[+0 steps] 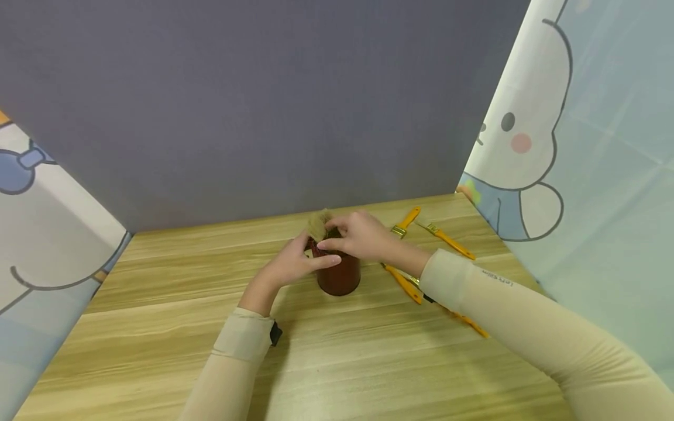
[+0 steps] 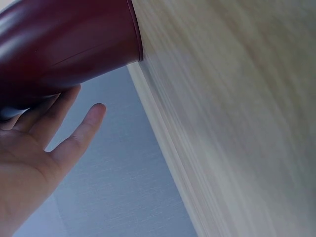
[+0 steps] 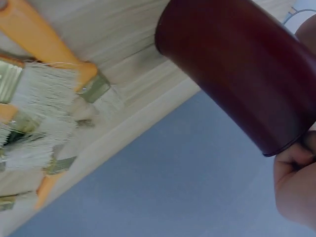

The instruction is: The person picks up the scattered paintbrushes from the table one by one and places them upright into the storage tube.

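A dark red cylindrical container (image 1: 339, 282) stands on the table, its mouth facing up. Pale bristles of a paintbrush (image 1: 317, 226) stick out above the rim; the rest of that brush is hidden inside. My left hand (image 1: 286, 263) grips the container near its top, thumb across the front and fingers round the far left side. In the left wrist view the little finger points away from the wall. Over the mouth is my right hand (image 1: 365, 237), thumb at the rim and index finger beside the bristles. I cannot tell whether it pinches the brush.
To the right lie several paintbrushes with orange handles, among them one brush (image 1: 453, 242) near the right edge and another brush (image 1: 405, 286) beside the container. My right forearm passes over some of them. A grey panel (image 1: 289, 117) rises behind the wooden table (image 1: 174, 292).
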`<state>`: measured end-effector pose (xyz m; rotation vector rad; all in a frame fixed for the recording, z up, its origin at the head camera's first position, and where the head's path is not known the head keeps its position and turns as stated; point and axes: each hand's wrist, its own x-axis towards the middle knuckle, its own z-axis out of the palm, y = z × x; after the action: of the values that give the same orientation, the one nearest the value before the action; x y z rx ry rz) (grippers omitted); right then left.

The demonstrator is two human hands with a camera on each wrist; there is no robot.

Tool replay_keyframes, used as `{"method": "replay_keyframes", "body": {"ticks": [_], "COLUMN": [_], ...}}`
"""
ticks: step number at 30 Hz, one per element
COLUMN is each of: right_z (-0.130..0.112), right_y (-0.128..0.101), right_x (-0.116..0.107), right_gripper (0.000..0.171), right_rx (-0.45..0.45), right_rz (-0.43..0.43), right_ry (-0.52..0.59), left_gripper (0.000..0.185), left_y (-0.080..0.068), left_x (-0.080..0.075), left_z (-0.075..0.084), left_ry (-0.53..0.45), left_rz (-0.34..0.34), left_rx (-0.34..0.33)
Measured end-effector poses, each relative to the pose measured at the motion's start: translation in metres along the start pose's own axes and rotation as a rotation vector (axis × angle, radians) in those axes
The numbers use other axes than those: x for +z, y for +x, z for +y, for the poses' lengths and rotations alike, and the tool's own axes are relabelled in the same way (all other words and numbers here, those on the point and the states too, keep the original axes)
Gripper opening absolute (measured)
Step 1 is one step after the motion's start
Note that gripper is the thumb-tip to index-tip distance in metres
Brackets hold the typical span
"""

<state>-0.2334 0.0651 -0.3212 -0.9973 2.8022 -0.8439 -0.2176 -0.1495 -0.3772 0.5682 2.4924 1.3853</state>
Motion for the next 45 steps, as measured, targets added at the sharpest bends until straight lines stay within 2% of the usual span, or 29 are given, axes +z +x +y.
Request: {"method": "replay_keyframes", "body": {"ticks": [5, 8, 15, 19, 23, 25, 28, 32, 34, 37, 40, 45], "right_z": [-0.004, -0.006, -0.008, -0.008, 0.002, 0.013, 0.034, 0.067, 0.088, 0.122, 0.155, 0.199], "right_y": [0.003, 0.003, -0.001, -0.002, -0.006, -0.010, -0.018, -0.033, -0.040, -0.046, -0.052, -0.063], "right_x": [-0.001, -0.001, -0.016, -0.034, -0.056, -0.066, -0.079, -0.093, -0.096, -0.097, -0.093, -0.081], "right_gripper": [0.045, 0.044, 0.047, 0.053, 0.048, 0.045, 0.046, 0.053, 0.058, 0.062, 0.059, 0.053], "right_rx": [-0.018, -0.025, -0.028, -0.005, 0.012, 0.028, 0.100, 0.232, 0.271, 0.309, 0.325, 0.351], "right_rz": [0.018, 0.039, 0.057, 0.086, 0.152, 0.185, 0.190, 0.123, 0.081, 0.032, -0.009, -0.040], "right_ry": [-0.160, -0.203, -0.184, -0.178, -0.212, -0.236, -0.258, -0.283, -0.295, -0.285, -0.258, -0.154], "left_gripper": [0.062, 0.066, 0.076, 0.076, 0.079, 0.084, 0.092, 0.089, 0.091, 0.096, 0.099, 0.095], "left_y": [0.003, 0.003, 0.001, 0.000, 0.002, 0.003, 0.004, 0.007, 0.007, 0.005, 0.004, 0.004], "left_x": [0.000, 0.001, 0.001, 0.001, 0.001, 0.002, 0.003, 0.002, 0.000, -0.001, -0.001, 0.001], "left_z": [-0.001, -0.002, -0.001, -0.001, -0.001, -0.001, 0.000, 0.001, 0.001, 0.001, 0.000, -0.001], "left_ry": [-0.011, -0.025, -0.053, -0.044, -0.036, -0.031, -0.022, -0.007, 0.006, 0.011, 0.001, -0.016], "left_rz": [0.009, 0.005, -0.005, 0.009, 0.026, 0.032, 0.033, 0.032, 0.037, 0.046, 0.045, 0.035], "left_rx": [0.048, 0.046, 0.031, 0.038, 0.045, 0.038, 0.021, 0.014, 0.012, -0.003, -0.016, -0.023]}}
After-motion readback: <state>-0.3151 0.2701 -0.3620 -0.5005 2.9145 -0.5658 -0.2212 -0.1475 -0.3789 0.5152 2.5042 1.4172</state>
